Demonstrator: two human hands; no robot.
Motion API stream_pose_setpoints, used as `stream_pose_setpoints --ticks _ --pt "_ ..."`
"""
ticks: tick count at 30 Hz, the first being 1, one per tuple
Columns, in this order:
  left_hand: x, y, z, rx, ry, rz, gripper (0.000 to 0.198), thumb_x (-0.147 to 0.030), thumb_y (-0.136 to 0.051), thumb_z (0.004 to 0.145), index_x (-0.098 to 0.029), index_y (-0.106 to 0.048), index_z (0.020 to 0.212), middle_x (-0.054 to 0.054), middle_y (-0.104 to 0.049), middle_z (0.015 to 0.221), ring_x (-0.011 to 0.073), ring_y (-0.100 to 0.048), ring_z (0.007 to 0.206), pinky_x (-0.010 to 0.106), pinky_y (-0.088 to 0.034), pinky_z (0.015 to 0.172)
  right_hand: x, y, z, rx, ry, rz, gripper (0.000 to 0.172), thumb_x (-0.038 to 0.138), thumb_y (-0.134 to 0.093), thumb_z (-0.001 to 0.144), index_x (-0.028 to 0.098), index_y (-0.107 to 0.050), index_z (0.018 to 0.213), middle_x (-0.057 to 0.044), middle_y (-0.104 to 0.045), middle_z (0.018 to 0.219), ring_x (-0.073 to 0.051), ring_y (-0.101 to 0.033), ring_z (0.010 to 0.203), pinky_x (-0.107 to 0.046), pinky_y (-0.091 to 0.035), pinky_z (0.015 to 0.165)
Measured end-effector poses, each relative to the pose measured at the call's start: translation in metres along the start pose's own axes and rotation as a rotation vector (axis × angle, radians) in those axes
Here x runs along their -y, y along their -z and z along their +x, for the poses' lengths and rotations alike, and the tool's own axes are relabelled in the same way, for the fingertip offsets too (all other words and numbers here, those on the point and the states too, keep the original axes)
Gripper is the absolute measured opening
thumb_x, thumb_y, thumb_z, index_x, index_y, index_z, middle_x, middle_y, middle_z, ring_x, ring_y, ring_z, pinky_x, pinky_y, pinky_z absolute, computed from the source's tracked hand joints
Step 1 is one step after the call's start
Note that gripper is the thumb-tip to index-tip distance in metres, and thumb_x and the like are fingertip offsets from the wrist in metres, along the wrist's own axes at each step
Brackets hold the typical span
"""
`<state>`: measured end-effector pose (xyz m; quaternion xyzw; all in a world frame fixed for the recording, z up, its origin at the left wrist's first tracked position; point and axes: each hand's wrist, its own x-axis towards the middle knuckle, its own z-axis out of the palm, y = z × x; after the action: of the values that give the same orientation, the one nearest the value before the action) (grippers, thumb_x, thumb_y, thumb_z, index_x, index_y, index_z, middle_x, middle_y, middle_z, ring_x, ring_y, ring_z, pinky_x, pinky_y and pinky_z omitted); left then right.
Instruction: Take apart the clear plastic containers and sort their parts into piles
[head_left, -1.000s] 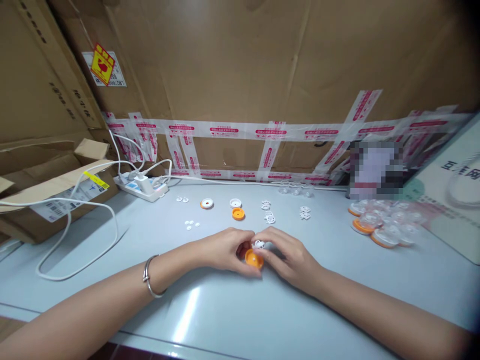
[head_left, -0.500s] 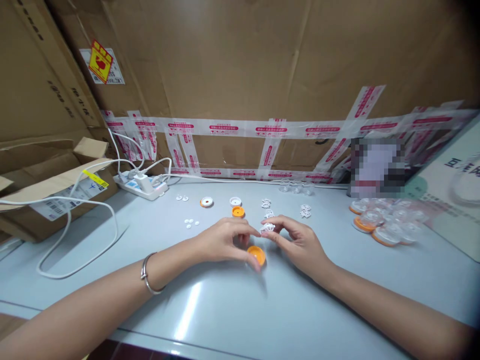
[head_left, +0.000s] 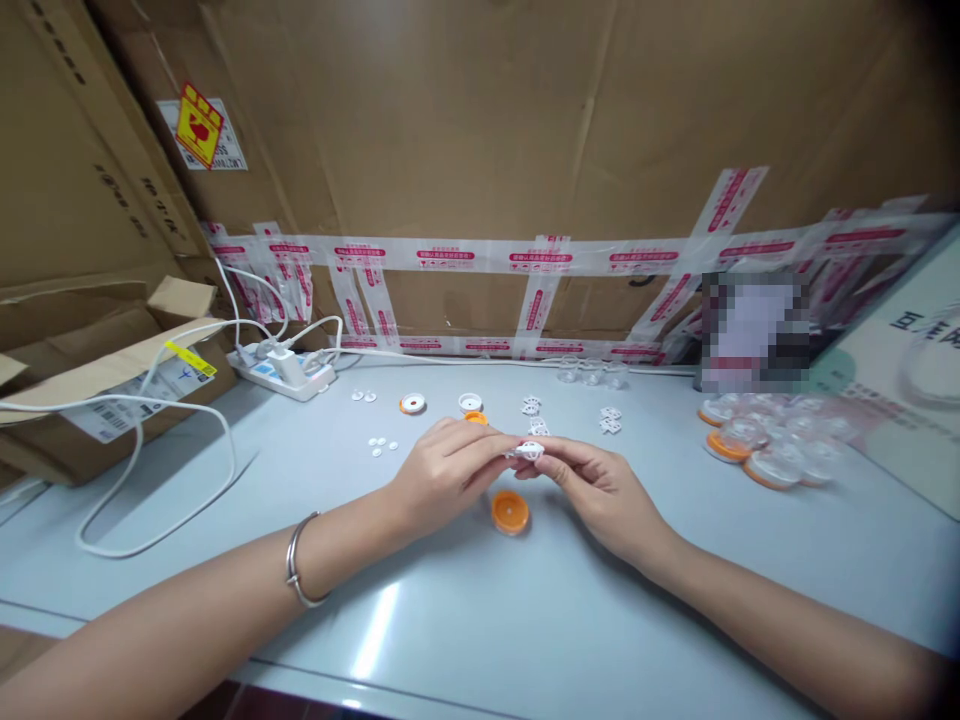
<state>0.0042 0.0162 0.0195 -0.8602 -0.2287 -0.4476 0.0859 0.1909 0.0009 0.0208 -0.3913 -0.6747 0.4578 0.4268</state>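
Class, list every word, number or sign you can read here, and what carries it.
"LM27…": white label on the large carton; remaining characters unclear.
Red glass symbol: yellow-and-red diamond sticker; its characters are blurred.
Too small or blurred: print on the pink-and-white tape, open box's shipping label and yellow sticker, left cardboard and right-hand panel.

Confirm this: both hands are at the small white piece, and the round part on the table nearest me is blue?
Not blue: the head view shows the round part orange. The left hand and right hand are at the small white piece.
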Motion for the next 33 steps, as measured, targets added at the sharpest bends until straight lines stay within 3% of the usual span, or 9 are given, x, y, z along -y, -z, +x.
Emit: stream_pose_setpoints --ticks 2,5,13,24,33 --pt "0.001 0.000 0.001 -0.021 -0.021 0.022 0.021 -0.011 -0.054 0.082 -0.015 -0.055 0.103 0.005 -0.066 0.092 0.0118 -0.060 0.081 0.025 -0.046 0.070 -0.001 0.000 0.000 0.016 -0.011 0.033 0.026 0.035 -0.056 0.079 0.022 -0.065 0.100 -0.003 -0.069 0.087 -0.016 -0.065 0.080 -0.031 -0.050 0.079" --pt "0.001 0.001 0.001 0.039 -0.072 0.132 0.021 -0.013 -0.054 0.082 -0.016 -0.055 0.103 0.006 -0.065 0.096 0.0139 -0.058 0.081 0.027 -0.045 0.069 -0.003 -0.001 0.000 0.034 -0.039 0.073 0.024 0.036 -0.059 0.076 0.020 -0.065 0.094 -0.004 -0.068 0.087 -0.016 -0.064 0.081 -0.029 -0.050 0.078" --pt "-0.002 0.007 0.000 0.129 -0.227 0.282 0.024 -0.015 -0.052 0.083 -0.009 -0.052 0.106 0.008 -0.063 0.086 0.0156 -0.056 0.074 0.028 -0.047 0.061 -0.008 -0.002 0.003 0.063 -0.033 0.026 0.021 0.037 -0.063 0.072 0.018 -0.066 0.079 -0.002 -0.067 0.079 -0.016 -0.062 0.079 -0.028 -0.049 0.076" --pt "-0.008 0.010 0.003 0.182 -0.306 0.343 0.022 -0.007 -0.043 0.086 -0.002 -0.050 0.106 0.010 -0.063 0.080 0.0174 -0.061 0.079 0.027 -0.053 0.061 -0.005 0.001 -0.001 0.051 0.008 -0.080 0.027 0.035 -0.052 0.082 0.024 -0.067 0.101 -0.002 -0.069 0.096 -0.019 -0.064 0.090 -0.034 -0.049 0.086" --pt "-0.013 0.007 0.001 0.219 -0.301 0.387 0.016 -0.008 -0.041 0.085 -0.005 -0.056 0.092 0.007 -0.060 0.071 0.0141 -0.057 0.064 0.025 -0.051 0.055 -0.007 0.000 -0.002 0.036 0.035 -0.252 0.029 0.029 -0.049 0.083 0.023 -0.065 0.106 0.000 -0.070 0.093 -0.021 -0.065 0.088 -0.032 -0.052 0.079"
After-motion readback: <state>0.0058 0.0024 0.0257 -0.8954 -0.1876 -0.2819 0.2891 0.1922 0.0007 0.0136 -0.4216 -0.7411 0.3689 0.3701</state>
